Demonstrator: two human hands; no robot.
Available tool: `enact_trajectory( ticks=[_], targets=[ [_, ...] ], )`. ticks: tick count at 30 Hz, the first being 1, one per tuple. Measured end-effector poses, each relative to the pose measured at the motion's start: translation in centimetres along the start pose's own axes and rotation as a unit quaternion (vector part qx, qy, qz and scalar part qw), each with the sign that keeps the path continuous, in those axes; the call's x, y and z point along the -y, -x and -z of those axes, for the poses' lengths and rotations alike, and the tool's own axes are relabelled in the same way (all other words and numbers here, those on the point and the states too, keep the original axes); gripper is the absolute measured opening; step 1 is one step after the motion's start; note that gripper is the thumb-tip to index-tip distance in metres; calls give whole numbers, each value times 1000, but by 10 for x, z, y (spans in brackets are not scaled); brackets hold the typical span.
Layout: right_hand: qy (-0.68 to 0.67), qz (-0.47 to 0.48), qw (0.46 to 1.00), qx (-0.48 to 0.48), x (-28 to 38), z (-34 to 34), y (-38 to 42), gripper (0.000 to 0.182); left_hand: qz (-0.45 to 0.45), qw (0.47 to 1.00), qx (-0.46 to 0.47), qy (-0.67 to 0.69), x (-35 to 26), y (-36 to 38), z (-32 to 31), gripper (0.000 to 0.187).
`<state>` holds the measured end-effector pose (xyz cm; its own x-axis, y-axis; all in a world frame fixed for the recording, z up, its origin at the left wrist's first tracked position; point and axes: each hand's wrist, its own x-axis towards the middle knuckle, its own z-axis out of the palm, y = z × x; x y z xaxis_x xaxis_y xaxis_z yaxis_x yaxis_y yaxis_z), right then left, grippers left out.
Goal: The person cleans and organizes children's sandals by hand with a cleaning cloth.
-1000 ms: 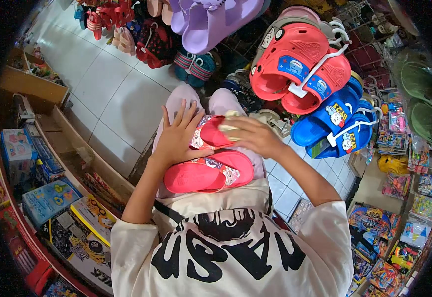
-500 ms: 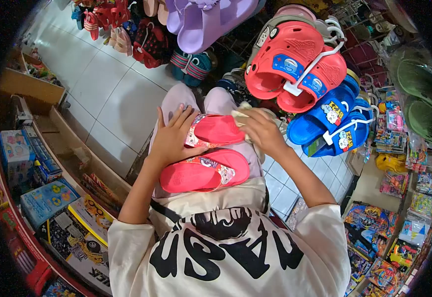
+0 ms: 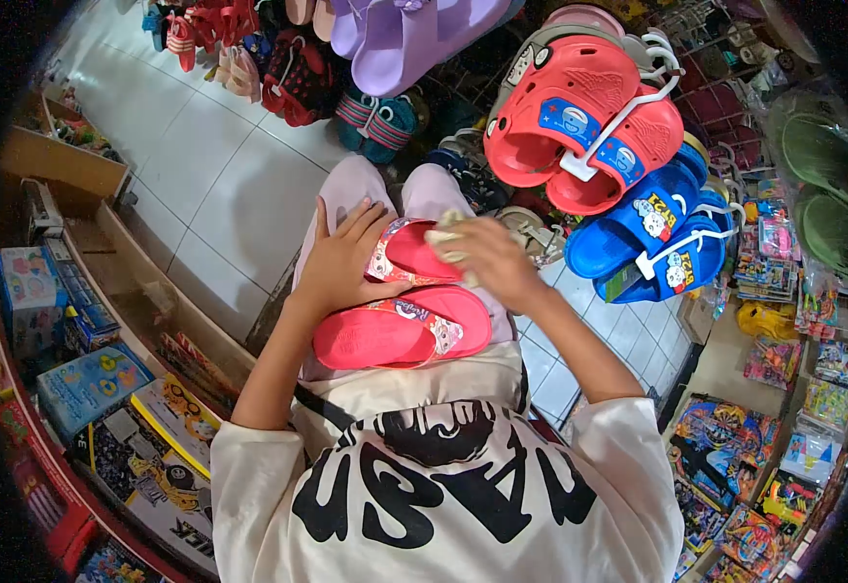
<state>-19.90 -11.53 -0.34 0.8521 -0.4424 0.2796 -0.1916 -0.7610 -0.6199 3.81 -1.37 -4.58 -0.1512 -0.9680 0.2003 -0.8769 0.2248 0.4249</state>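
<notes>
Two pink children's slippers with printed straps rest on my lap. My left hand [image 3: 344, 260] covers the front end of the upper slipper [image 3: 436, 255], its thumb along the near side and its fingers spread over the far side. In my right hand [image 3: 494, 260] a bunched cream cloth [image 3: 455, 238] is pressed against the heel part of that slipper; the hand is slightly blurred. The other slipper [image 3: 375, 337] lies just below, nearer my body, with my left thumb close to its edge.
Red clogs [image 3: 579, 117] and blue slippers [image 3: 652, 233] hang at the right, purple slippers [image 3: 395, 49] at the top. Boxed toys [image 3: 89, 384] fill a shelf at the left. Packaged toys [image 3: 725, 447] line the lower right. White floor tiles [image 3: 220, 185] lie beyond my knees.
My right hand with the cloth has moved left, from the slipper's heel edge farther over its footbed. My left hand has stayed nearly in place.
</notes>
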Motion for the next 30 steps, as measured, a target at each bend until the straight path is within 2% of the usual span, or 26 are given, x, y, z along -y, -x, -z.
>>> enact_trajectory(
  ticks=[2,3,6,7,10,13,16,19,23,26,27,30],
  targets=[
    [133,117,984,33,-4,-29,3,26,6,1000,0,1,1,0,0,89],
    [122,84,989,15,-4,-36,11,34,6,1000,6,3,0,0,0,89],
    [189,89,976,57,-22,-21,32,30,8,1000,13,7,0,1,0,90],
    [204,120,971,39,-27,-9,34,23,4,1000,11,9,1,0,0,90],
    [106,-18,992,68,-29,18,26,18,7,1000,11,19,1,-2,2,89],
    [-19,-61,991,-118,-6,13,-7,20,6,999,-7,31,-2,-2,3,86],
    [67,67,993,-77,4,-10,-43,22,2,1000,-15,16,4,4,-4,82],
    [138,44,989,2,2,-43,-32,21,-17,1000,3,-23,6,7,-6,78],
    [176,-11,981,78,1,-23,-29,23,-27,998,30,-38,3,5,-3,72],
    [299,21,953,43,-16,-12,-30,23,-19,995,-94,29,-3,1,-1,64],
    [330,-16,943,33,-22,-7,-30,27,-22,995,-88,33,-3,1,1,61],
    [67,-94,993,-13,-28,-4,-40,28,-41,997,-56,36,-3,2,5,54]
  ],
)
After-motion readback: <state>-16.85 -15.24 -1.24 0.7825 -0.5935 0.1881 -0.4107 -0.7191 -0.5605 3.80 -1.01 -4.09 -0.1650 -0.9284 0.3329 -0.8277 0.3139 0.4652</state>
